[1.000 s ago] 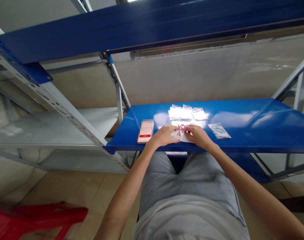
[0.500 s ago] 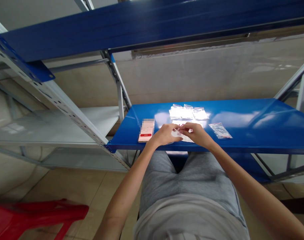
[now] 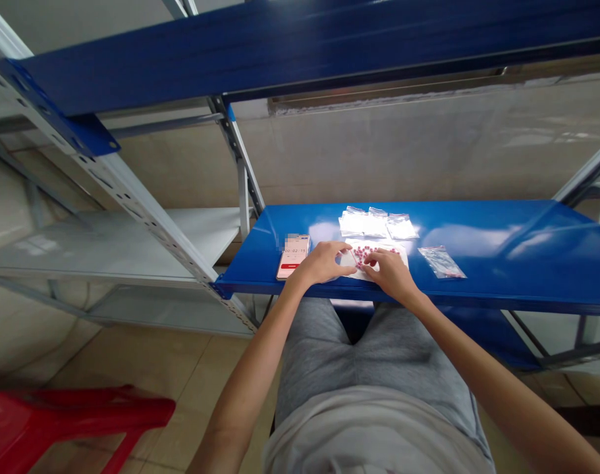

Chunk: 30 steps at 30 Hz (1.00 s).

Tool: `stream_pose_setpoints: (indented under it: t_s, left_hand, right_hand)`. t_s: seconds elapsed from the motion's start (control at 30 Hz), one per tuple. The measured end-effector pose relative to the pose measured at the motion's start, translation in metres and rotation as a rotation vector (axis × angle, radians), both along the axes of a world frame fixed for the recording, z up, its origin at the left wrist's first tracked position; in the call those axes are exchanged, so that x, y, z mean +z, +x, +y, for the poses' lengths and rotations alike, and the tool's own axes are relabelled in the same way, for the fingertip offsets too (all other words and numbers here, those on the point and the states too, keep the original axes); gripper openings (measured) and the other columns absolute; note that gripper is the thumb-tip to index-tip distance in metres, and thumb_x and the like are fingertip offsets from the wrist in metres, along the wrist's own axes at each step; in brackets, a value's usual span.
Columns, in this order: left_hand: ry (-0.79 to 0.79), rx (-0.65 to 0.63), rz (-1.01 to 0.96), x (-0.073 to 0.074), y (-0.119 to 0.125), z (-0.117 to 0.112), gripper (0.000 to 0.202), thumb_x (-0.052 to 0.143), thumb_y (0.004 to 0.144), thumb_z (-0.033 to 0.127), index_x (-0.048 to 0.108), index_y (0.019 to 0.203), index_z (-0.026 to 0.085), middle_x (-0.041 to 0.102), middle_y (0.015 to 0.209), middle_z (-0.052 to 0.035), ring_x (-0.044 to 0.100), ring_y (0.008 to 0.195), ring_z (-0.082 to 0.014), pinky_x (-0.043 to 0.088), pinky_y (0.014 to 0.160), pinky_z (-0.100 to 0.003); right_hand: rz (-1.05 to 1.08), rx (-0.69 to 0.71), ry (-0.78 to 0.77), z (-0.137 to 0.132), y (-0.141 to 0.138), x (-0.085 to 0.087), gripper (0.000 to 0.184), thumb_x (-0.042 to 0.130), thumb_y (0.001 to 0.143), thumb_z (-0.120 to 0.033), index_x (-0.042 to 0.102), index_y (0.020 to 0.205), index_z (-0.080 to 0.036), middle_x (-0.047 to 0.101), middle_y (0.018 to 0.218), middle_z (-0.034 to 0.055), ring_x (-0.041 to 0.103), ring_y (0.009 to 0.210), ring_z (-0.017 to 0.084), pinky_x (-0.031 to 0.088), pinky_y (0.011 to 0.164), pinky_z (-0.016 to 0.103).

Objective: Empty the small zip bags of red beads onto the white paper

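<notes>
A white sheet [image 3: 401,249] lies near the shelf's front edge with many small pinkish-red pieces [image 3: 363,252] scattered over it. My left hand [image 3: 324,262] is at the sheet's left side, thumb and fingers curved round what looks like a small clear zip bag [image 3: 350,259]; a thin red line shows at its mouth. Over the pieces, my right hand [image 3: 389,271] has its thumb and forefinger a little apart, with their tips down among them. Whether a piece lies between those tips is too small to see.
Several clear zip bags [image 3: 363,224] lie in a row behind the sheet. Another bag [image 3: 442,262] with reddish contents is to the right. A phone [image 3: 294,257] showing a timer lies left, on the blue shelf [image 3: 507,253]. A red stool [image 3: 82,421] stands lower left.
My right hand has drawn away from my left hand and lowered to the red pieces, its pinch loosening. My left hand stays at the bag. The view has shifted slightly.
</notes>
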State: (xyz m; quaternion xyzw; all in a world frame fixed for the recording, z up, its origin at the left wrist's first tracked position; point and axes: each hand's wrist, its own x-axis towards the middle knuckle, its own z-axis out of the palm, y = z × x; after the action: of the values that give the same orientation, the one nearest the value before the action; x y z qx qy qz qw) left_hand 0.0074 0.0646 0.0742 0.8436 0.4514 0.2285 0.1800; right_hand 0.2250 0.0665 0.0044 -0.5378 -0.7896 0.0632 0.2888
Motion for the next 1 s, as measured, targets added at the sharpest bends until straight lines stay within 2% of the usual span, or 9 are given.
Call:
stream_pose_setpoints:
  t_s: [0.3,0.67,0.87,1.0]
  left_hand:
    - [0.001,0.016,-0.048,0.007,0.0,0.001,0.056,0.08,0.079,0.041,0.069,0.128,0.016,0.075,0.122,-0.0098,0.071,0.105,-0.0247,0.053,0.094,-0.034]
    - [-0.038,0.016,-0.025,0.004,0.004,-0.001,0.054,0.08,0.079,0.037,0.07,0.128,0.016,0.075,0.121,-0.0091,0.07,0.106,-0.0251,0.054,0.096,-0.034]
    - [-0.058,-0.024,0.001,0.001,0.009,-0.001,0.056,0.08,0.079,0.039,0.069,0.129,0.016,0.075,0.12,-0.0101,0.07,0.108,-0.027,0.054,0.095,-0.035]
    - [-0.066,-0.053,-0.015,-0.001,0.014,-0.001,0.054,0.082,0.077,0.035,0.07,0.126,0.016,0.076,0.116,-0.0093,0.07,0.107,-0.0259,0.054,0.092,-0.033]
  right_hand:
    - [-0.008,0.053,0.019,0.001,0.002,-0.004,0.013,0.066,0.092,-0.026,0.074,0.087,-0.018,0.069,0.088,0.0076,0.063,0.085,0.024,0.043,0.077,0.033]
    - [-0.054,0.037,0.023,0.001,0.0,-0.008,0.017,0.059,0.095,-0.024,0.071,0.085,-0.018,0.068,0.089,0.0091,0.062,0.085,0.024,0.041,0.074,0.032]
    - [0.104,0.042,0.069,0.0,0.007,0.008,0.015,0.06,0.091,-0.024,0.073,0.086,-0.018,0.07,0.082,0.0068,0.06,0.071,0.02,0.042,0.07,0.031]
    - [0.289,0.048,0.017,-0.006,0.006,0.024,0.017,0.064,0.089,-0.032,0.075,0.085,-0.02,0.07,0.069,0.0031,0.057,0.06,0.017,0.042,0.062,0.029]
